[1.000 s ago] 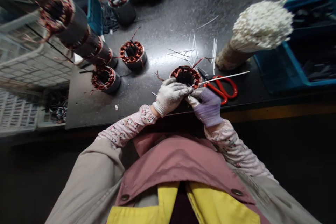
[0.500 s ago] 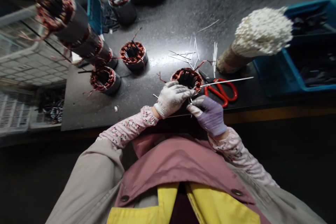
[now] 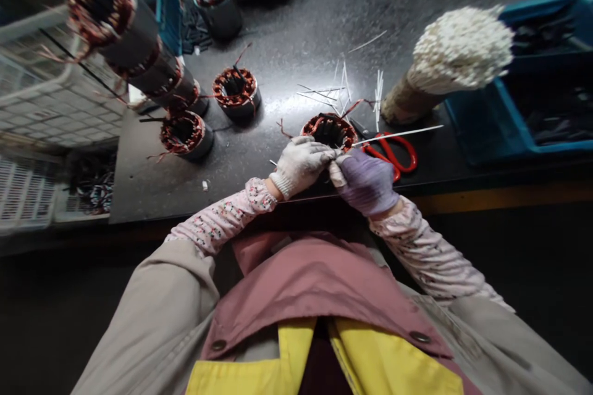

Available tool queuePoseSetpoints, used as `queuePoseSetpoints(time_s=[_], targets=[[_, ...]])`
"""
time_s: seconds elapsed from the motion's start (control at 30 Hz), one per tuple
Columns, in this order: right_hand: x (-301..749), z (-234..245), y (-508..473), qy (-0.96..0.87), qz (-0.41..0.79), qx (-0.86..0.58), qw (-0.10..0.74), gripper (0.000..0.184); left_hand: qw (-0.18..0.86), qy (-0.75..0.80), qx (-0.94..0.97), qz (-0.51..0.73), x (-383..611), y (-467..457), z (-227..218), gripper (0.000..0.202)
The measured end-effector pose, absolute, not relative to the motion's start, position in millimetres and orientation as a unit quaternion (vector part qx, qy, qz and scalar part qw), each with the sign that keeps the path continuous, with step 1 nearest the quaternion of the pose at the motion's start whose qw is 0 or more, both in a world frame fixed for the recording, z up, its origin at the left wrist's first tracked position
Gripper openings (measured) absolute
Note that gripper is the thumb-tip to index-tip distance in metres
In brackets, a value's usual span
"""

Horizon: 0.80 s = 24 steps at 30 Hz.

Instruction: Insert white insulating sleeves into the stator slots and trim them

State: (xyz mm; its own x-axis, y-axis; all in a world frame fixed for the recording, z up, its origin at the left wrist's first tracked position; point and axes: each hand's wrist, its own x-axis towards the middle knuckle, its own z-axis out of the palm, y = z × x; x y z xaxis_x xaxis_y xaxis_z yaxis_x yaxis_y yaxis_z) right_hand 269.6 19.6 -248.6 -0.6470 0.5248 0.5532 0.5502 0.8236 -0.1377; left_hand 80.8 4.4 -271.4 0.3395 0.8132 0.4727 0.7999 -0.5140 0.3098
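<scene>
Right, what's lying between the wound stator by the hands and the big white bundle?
Loose white sleeves lie on the dark bench between the wound stator and the white bundle, as the head view shows.

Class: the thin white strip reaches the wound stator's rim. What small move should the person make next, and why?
Probably the right hand should ease the thin white strip into the copper-wound stator while the left hand steadies it: the strip's near end sits at the stator's rim, and most of it sticks out above the red-handled scissors.
</scene>
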Motion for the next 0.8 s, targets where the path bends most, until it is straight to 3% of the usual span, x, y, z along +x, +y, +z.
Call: queuePoseSetpoints(time_s=[0.1,0.17,0.23,0.33,0.4,0.6,0.67,0.73,0.8], targets=[[290.4,-236.2,1.1,-0.93,0.017,-0.191,0.314,0.027,0.063,0.498,0.814,0.293,78.0,6.9,-265.9,0.027],[295.9,-227.2,-6.6,-0.899,0.101,-0.216,0.367,0.017,0.07,0.487,0.822,0.287,74.6,6.8,-261.6,0.03],[283.6,-218.5,-5.0,-0.802,0.277,-0.312,0.428,0.014,0.036,0.464,0.842,0.271,70.9,4.6,-258.3,0.031],[238.3,-206.2,20.5,-0.569,0.59,-0.357,0.448,0.031,-0.025,0.422,0.872,0.248,64.8,1.1,-255.7,0.027],[211.6,-199.9,46.7,-0.54,0.61,-0.36,0.454,0.037,-0.045,0.433,0.874,0.215,61.7,-0.4,-253.2,0.023],[251.1,-204.8,85.4,-0.645,0.402,-0.39,0.52,0.026,-0.106,0.481,0.87,-0.002,59.4,-8.2,-222.2,0.042],[289.6,-208.9,98.1,-0.694,0.175,-0.425,0.554,0.028,-0.112,0.463,0.877,-0.068,55.2,-4.0,-208.6,0.041],[321.7,-214.0,114.9,-0.721,-0.074,-0.46,0.512,0.036,-0.09,0.415,0.897,-0.123,51.1,4.0,-198.3,0.038],[340.6,-220.8,130.7,-0.726,-0.214,-0.476,0.449,0.042,-0.063,0.374,0.912,-0.155,49.2,12.0,-193.3,0.034]])
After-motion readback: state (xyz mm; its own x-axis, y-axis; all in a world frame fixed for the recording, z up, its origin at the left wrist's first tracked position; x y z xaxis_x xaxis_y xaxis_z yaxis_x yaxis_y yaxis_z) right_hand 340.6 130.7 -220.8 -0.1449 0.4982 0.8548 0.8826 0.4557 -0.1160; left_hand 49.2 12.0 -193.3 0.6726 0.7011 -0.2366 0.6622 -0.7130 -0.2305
